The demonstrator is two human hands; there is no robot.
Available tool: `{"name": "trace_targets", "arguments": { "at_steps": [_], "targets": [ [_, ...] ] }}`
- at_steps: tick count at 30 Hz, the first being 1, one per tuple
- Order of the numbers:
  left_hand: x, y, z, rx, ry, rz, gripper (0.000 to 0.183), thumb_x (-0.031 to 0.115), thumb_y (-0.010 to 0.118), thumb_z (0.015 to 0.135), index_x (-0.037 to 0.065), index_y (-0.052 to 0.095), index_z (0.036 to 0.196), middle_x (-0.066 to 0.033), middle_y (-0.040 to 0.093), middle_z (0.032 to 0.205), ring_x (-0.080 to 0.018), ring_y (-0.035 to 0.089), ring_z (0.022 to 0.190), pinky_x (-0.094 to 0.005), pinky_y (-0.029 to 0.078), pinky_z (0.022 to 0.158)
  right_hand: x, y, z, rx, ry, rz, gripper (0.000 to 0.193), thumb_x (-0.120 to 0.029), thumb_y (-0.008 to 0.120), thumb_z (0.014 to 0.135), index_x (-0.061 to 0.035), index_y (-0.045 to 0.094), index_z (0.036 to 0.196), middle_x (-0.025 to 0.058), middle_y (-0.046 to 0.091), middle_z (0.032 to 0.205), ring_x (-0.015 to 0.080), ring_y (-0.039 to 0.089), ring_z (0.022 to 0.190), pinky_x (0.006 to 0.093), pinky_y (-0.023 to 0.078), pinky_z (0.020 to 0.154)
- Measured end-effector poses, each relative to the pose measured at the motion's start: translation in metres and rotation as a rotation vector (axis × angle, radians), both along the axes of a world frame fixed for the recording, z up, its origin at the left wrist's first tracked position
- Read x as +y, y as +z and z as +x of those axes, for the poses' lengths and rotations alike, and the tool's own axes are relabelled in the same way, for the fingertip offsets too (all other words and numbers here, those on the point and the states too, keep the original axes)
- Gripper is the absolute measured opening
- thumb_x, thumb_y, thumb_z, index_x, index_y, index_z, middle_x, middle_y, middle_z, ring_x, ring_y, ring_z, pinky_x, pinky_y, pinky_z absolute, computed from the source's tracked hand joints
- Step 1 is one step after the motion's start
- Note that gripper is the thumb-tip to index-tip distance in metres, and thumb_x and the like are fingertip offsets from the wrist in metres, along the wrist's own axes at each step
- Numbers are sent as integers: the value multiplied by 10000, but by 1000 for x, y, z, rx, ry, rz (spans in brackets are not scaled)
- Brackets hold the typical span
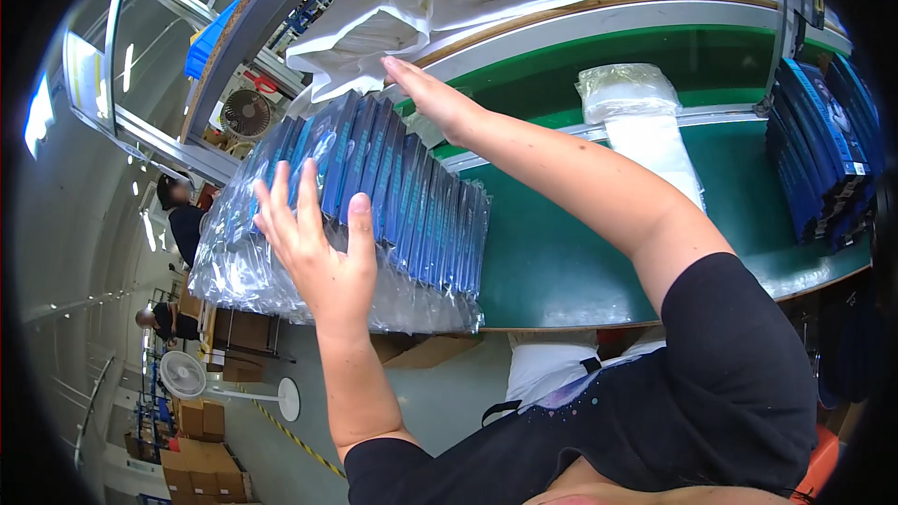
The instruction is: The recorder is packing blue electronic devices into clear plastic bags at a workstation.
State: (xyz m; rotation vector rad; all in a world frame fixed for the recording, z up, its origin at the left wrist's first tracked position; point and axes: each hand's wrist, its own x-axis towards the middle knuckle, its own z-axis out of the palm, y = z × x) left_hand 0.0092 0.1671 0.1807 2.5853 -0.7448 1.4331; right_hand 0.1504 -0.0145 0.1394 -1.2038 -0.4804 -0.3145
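Observation:
A long row of thin blue boxes (407, 201) in clear plastic film stands on edge at the left end of the green table. Loose film (238, 266) bunches along their near and left sides. My left hand (327, 257) is open over the near side of the row, fingers spread and thumb up; whether it touches the film I cannot tell. Stretched toward the far side of the row is my right hand (432, 101), flat and open with its fingers together. Neither hand holds anything.
The green tabletop (552, 234) carries a stack of clear plastic bags (636, 98) and more blue boxes (814, 154) at the right. White sacks (369, 28) lie on the ledge behind. Fans, cartons (201, 468) and two people are to the left.

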Motion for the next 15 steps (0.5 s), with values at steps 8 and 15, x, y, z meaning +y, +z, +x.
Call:
{"name": "trace_targets", "arguments": {
  "at_steps": [8, 15],
  "targets": [
    [-5, -41, 16, -223, -84, -284, 574, 430, 218, 1021, 60, 408, 1416, -178, 290, 1505, -411, 127, 1422, -542, 30, 1142, 48, 4, 20, 175, -16, 115, 775, -610, 254, 960, 49, 631, 1115, 285, 574, 1191, 370, 528, 1170, 400, 373, 1015],
    [8, -39, 16, -211, -124, -350, 468, 292, 284, 1011, 41, 528, 1321, -168, 372, 1466, -384, 109, 1436, -509, 10, 1150, 60, 4, 7, 213, -456, -97, 748, -536, 249, 982, 98, 647, 964, 344, 612, 999, 486, 553, 1040, 475, 408, 938]
  ]
}}
